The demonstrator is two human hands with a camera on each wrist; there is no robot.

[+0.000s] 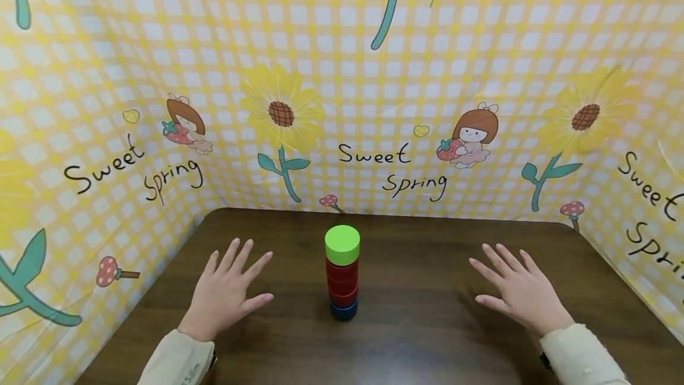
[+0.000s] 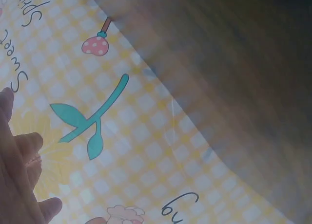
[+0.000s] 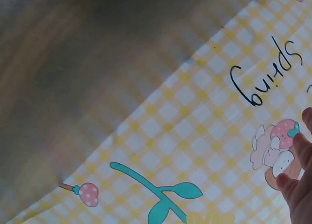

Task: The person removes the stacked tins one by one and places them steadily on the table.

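A stack of round blocks stands upright in the middle of the dark wooden table: a green one on top, red ones under it, a blue one at the bottom. My left hand lies flat with spread fingers to the left of the stack, apart from it. My right hand lies flat with spread fingers to the right, also apart. Neither holds anything. The left wrist view shows the left hand's fingers against the cloth; the right wrist view shows the right hand's fingertips.
A yellow checked cloth with sunflowers, cartoon girls and "Sweet Spring" lettering walls the table at the back and both sides. The table edge meets the cloth in the left wrist view, and the tabletop shows in the right wrist view.
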